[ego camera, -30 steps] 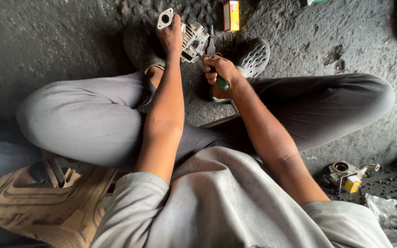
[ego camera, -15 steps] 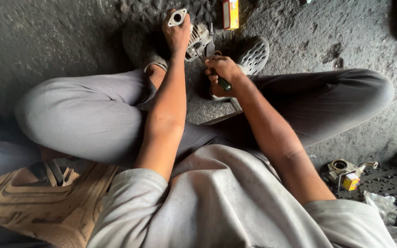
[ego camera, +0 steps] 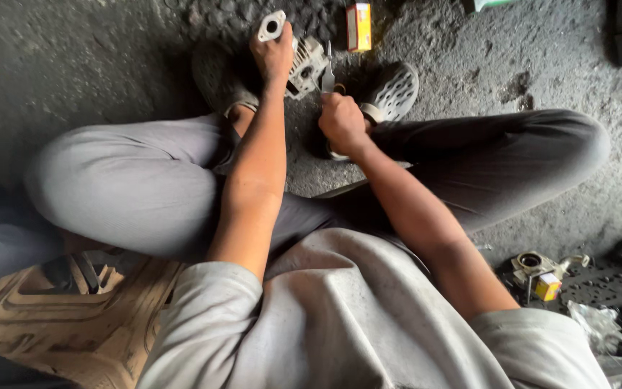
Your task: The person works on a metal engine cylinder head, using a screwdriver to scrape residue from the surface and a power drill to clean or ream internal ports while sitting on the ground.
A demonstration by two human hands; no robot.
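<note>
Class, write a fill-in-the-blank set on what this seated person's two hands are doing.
1. The left hand grips a grey ____ part.
2. The right hand holds a ____ against that part.
3. A small ____ and yellow box lies on the ground beyond the part.

Missing words: metal; screwdriver; red

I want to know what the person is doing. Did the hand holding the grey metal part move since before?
Yes. The left hand with the grey finned metal part shifted slightly right, closer to the small orange box lying on the ground.
</note>
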